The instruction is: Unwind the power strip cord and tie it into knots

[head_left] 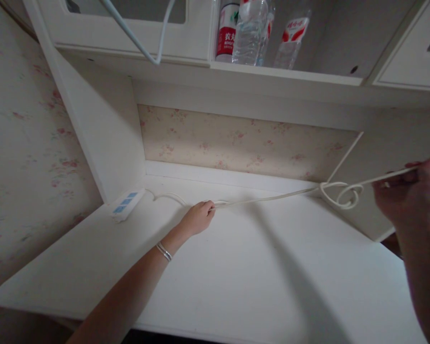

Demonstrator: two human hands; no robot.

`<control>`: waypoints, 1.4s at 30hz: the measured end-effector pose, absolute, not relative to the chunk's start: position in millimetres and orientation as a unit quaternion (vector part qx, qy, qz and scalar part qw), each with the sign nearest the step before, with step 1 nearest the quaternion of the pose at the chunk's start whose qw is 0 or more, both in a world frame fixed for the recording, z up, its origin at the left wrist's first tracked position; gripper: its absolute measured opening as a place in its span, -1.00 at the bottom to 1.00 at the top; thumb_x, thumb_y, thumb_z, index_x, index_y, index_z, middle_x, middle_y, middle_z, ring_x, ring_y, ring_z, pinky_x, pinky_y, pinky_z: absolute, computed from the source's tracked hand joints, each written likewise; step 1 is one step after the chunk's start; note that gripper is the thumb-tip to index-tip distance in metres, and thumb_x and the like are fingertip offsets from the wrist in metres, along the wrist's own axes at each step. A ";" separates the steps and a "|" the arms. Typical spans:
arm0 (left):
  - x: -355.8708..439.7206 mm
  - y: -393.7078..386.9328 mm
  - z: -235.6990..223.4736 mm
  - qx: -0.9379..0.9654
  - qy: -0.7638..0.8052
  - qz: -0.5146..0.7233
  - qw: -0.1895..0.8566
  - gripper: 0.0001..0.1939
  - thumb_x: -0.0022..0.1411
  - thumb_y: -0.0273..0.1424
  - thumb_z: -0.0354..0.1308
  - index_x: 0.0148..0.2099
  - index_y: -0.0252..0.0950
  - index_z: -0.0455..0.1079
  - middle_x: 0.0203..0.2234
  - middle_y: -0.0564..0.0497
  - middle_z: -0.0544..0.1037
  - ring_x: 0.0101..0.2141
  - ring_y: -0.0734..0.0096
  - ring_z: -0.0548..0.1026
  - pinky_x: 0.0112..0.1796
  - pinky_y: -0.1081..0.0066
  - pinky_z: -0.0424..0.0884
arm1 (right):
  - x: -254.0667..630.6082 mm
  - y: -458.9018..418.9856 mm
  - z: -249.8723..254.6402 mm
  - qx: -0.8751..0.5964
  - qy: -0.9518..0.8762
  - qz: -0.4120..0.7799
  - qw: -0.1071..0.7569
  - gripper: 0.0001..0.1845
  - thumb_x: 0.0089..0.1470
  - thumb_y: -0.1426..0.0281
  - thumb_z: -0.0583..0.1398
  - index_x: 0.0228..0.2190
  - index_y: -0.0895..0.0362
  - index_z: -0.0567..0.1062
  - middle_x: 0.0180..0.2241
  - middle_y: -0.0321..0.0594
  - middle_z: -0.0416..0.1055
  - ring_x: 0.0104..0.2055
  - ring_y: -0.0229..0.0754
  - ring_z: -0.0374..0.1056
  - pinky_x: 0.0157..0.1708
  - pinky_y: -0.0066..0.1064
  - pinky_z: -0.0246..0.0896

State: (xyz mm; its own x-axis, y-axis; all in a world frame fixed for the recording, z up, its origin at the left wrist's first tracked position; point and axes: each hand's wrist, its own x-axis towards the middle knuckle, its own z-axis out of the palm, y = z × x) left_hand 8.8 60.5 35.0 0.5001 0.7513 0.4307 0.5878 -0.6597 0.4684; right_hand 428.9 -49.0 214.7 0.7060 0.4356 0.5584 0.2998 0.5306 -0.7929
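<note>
You are in what looks like a home: flowered wallpaper (17, 157) shows beyond the left and back edges of the white worktop (208, 277), and drink bottles (249, 38) stand in the cabinet (198, 36) above.

Plain white across the desk (215, 277). Off-white along the cord (268, 198) over the desk. White, three blue patches, on the corded block (126, 206) at the desk's left rear. Pink-red floral sprigs on cream wallpaper (215, 138) behind the desk. Red and white on bottle labels (295, 29) above the desk.
</note>
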 end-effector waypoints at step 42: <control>28.9 11.2 42.8 0.788 0.369 0.453 0.194 -0.66 0.28 -0.30 -0.05 0.08 -0.22 0.24 -0.45 0.07 0.49 -0.50 0.53 0.38 -0.42 0.54 0.27 | 197.2 -13.2 10.6 -0.607 -0.673 0.187 0.378 -0.58 0.13 0.21 0.01 -0.08 0.11 0.45 -0.07 -0.12 0.43 -0.10 -0.12 0.36 -0.08 -0.33 0.17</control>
